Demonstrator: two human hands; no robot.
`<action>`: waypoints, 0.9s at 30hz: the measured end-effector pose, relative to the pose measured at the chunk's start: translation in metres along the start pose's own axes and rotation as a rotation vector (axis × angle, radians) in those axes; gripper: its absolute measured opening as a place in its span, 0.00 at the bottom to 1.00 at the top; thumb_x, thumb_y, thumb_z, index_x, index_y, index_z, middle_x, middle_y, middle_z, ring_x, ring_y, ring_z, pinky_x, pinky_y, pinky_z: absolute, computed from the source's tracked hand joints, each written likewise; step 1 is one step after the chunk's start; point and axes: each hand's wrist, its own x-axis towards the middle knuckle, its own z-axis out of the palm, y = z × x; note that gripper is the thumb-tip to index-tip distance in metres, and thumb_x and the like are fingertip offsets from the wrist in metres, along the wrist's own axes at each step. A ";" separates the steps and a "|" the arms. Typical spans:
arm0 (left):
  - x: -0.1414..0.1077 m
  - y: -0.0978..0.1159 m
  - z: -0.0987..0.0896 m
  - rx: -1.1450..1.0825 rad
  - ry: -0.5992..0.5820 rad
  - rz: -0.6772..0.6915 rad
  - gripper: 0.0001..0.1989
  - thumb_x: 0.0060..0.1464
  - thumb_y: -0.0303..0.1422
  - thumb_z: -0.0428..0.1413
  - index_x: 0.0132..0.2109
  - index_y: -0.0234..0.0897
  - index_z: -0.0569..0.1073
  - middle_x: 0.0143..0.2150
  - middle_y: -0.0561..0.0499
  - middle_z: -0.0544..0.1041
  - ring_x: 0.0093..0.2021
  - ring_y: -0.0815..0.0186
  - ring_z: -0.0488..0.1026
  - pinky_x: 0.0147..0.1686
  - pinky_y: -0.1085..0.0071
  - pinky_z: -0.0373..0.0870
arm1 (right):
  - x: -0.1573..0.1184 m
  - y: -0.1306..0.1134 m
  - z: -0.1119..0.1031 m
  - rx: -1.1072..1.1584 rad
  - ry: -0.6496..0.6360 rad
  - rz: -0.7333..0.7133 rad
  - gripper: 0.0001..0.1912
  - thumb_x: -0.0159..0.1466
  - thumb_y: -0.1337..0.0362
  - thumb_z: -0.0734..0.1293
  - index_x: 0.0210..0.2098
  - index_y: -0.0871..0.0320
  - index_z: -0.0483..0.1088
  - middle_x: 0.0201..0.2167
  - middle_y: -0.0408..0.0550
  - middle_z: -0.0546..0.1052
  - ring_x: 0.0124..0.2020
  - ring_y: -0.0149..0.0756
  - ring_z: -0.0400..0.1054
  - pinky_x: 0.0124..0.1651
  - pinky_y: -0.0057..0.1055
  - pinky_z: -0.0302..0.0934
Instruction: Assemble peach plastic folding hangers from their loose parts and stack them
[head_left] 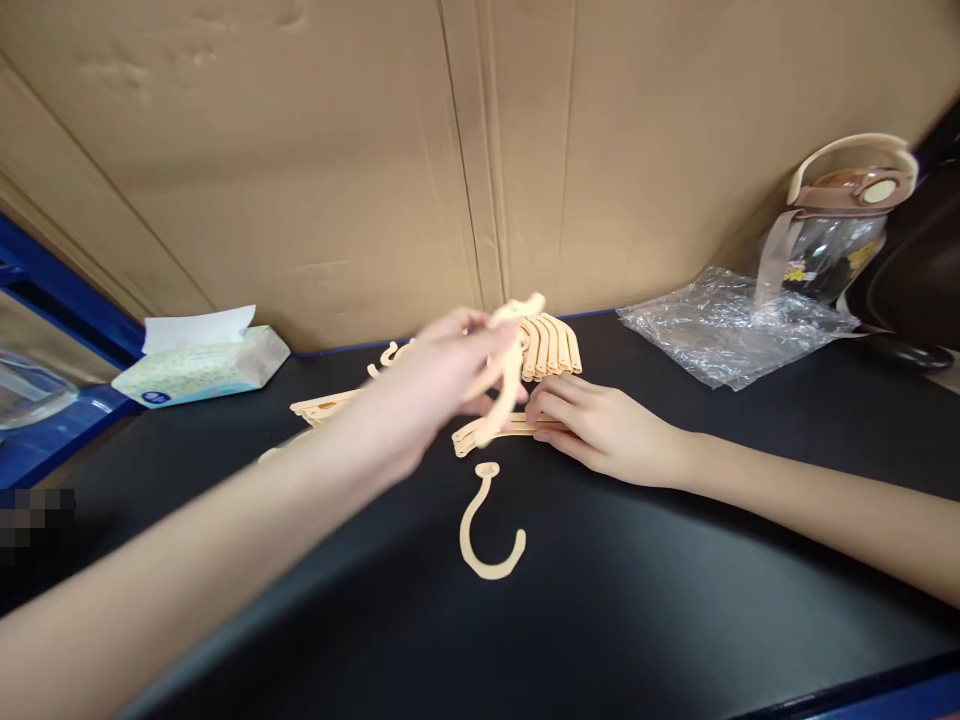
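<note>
My left hand [465,360], smeared by motion, is closed on a cream plastic hanger part [511,385] raised over the table. My right hand [600,428] rests on the table with curled fingers gripping the end of some cream hanger arms [480,436] lying together. In front of both hands a loose cream hanger hook [491,572] lies flat. Behind the hands a row of several curved hanger arms [555,345] is stacked side by side. More hanger pieces [319,408] and small hooks [388,352] lie left of these, partly hidden by my left forearm.
A tissue pack [202,368] sits at the back left of the black table [645,600]. At the back right are crumpled clear plastic wrap [712,325] and a drinking bottle [840,245] with a carry handle. A cardboard wall [337,150] stands along the far edge.
</note>
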 end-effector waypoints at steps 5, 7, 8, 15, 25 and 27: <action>-0.034 -0.023 0.043 -0.113 -0.289 -0.143 0.04 0.61 0.34 0.49 0.40 0.40 0.66 0.21 0.59 0.66 0.17 0.74 0.61 0.18 0.77 0.57 | 0.001 0.007 -0.003 0.326 0.011 0.101 0.03 0.65 0.65 0.62 0.35 0.58 0.66 0.35 0.47 0.70 0.37 0.35 0.65 0.41 0.33 0.62; -0.036 -0.036 0.051 -0.115 -0.392 -0.129 0.06 0.61 0.36 0.50 0.42 0.39 0.66 0.25 0.58 0.67 0.20 0.74 0.62 0.20 0.78 0.59 | 0.004 0.010 -0.005 0.483 0.037 0.191 0.05 0.65 0.63 0.63 0.34 0.58 0.66 0.34 0.45 0.70 0.34 0.33 0.64 0.37 0.31 0.60; -0.035 -0.042 0.053 -0.126 -0.404 -0.129 0.06 0.60 0.35 0.51 0.42 0.39 0.65 0.27 0.56 0.67 0.24 0.73 0.65 0.21 0.78 0.60 | 0.005 0.012 -0.005 0.561 0.062 0.246 0.07 0.65 0.61 0.62 0.34 0.58 0.67 0.33 0.44 0.70 0.33 0.32 0.64 0.37 0.30 0.60; -0.024 -0.058 0.070 0.001 -0.337 0.049 0.06 0.56 0.29 0.54 0.42 0.38 0.69 0.38 0.52 0.74 0.37 0.68 0.70 0.36 0.71 0.65 | 0.008 0.021 -0.004 0.772 0.181 0.446 0.13 0.65 0.58 0.61 0.31 0.60 0.70 0.31 0.44 0.72 0.31 0.30 0.63 0.33 0.28 0.57; -0.015 -0.065 0.085 0.342 -0.199 0.300 0.12 0.59 0.26 0.50 0.48 0.39 0.71 0.45 0.48 0.74 0.46 0.61 0.70 0.44 0.65 0.68 | 0.009 0.024 -0.006 0.910 0.189 0.529 0.12 0.62 0.59 0.63 0.30 0.61 0.71 0.31 0.45 0.73 0.30 0.29 0.62 0.31 0.27 0.56; -0.012 -0.067 0.086 0.370 -0.175 0.336 0.13 0.58 0.24 0.50 0.49 0.37 0.71 0.48 0.47 0.73 0.51 0.59 0.67 0.51 0.63 0.65 | 0.009 0.024 -0.006 0.928 0.188 0.538 0.12 0.61 0.58 0.63 0.30 0.61 0.71 0.32 0.45 0.73 0.30 0.28 0.62 0.32 0.27 0.56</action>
